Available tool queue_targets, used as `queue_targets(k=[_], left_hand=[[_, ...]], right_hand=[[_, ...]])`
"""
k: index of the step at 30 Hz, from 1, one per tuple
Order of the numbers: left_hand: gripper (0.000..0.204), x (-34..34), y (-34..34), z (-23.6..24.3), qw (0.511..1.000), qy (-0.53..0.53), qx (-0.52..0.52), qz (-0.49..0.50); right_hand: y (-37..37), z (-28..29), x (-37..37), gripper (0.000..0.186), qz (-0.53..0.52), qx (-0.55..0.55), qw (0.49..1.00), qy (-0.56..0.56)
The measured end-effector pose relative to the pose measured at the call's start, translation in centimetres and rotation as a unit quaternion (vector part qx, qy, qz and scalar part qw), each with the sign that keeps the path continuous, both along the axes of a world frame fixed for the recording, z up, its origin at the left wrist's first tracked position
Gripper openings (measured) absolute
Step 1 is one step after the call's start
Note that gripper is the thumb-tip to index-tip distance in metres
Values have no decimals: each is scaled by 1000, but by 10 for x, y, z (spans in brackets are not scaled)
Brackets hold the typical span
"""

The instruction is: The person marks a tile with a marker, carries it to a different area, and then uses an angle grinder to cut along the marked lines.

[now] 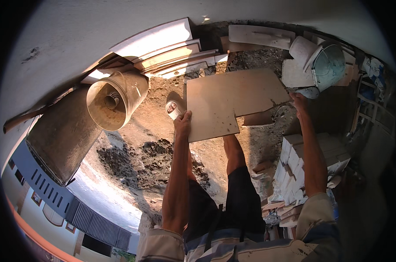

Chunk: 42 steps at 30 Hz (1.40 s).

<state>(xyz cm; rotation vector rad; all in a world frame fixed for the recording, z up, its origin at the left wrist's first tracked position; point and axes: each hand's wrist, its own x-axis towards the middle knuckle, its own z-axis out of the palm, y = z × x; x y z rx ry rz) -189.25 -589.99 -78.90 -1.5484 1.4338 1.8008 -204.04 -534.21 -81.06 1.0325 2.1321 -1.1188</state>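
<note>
A large tan tile (219, 100) with an L-shaped notch cut from its near right side is held out in front of me. My left hand (183, 124) is closed on its near left edge. My right hand (299, 103) is at the pointed right end, its fingers partly hidden at the tile's edge. Under the notch, a smaller reddish-brown piece (257, 118) lies on the ground. My sandalled foot (173, 109) shows left of the tile.
A tipped bucket (129, 98) lies at the left beside a big grey-brown sheet (64, 133). Several tiles (167, 54) lean at the far wall. More buckets (328, 67) stand at the far right. Stacked white boxes (289, 161) are near my right arm; dark wet rubble (156, 161) covers the ground.
</note>
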Motion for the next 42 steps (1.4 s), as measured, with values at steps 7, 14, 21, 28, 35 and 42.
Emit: queue_targets(k=[7, 14, 21, 28, 35, 42], left_hand=[[45, -102, -9, -60, 981, -117, -11, -156], [32, -141, -116, -120, 967, -155, 59, -195], [46, -221, -194, -159, 919, -189, 344, -49], [38, -301, -192, -168, 948, -177, 140, -226], [39, -313, -187, -172, 967, -124, 47, -218], [40, -290, -171, -170, 979, -109, -1, -172]], right_hand=[[-12, -49, -64, 25, -35, 26, 998, -45], [-81, -127, -129, 24, -84, -26, 988, -126], [-67, -175, -223, 42, 20, 20, 992, -122], [-142, -184, -285, 36, 61, 109, 991, -37], [-153, -213, -305, 50, 82, 142, 986, -21], [-173, -208, -299, 69, 99, 122, 987, -28]])
